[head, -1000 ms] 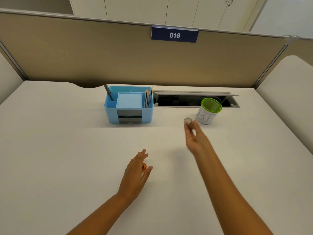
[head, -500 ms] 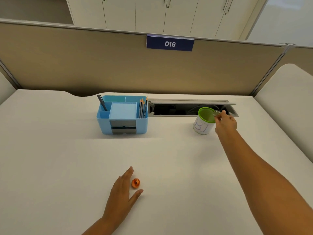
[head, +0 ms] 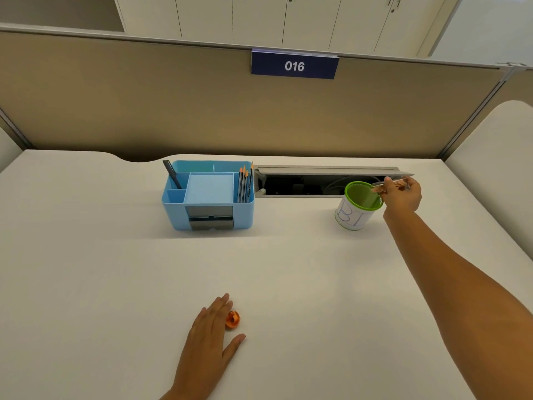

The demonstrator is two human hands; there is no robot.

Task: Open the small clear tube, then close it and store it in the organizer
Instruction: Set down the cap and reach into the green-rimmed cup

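Observation:
My right hand (head: 402, 196) is stretched out to the far right and holds the small clear tube (head: 386, 185) tipped sideways over the rim of a green-rimmed white cup (head: 353, 217). The tube's orange cap (head: 232, 319) lies on the desk near me, between the thumb and fingers of my left hand (head: 209, 339). That hand rests flat with its fingers spread and touches the cap's side without gripping it. The blue organizer (head: 208, 194) stands at the back middle of the desk, with pencils and a dark pen in its compartments.
A grey cable slot (head: 326, 183) with its lid up runs behind the cup. A beige partition with a "016" sign (head: 294, 65) closes the back of the white desk (head: 302, 284). A second desk surface sits at the right.
My right hand carried the tube from the desk's middle to the right, over the green cup, and tipped it. My left hand slid back from the orange cap and lies flat.

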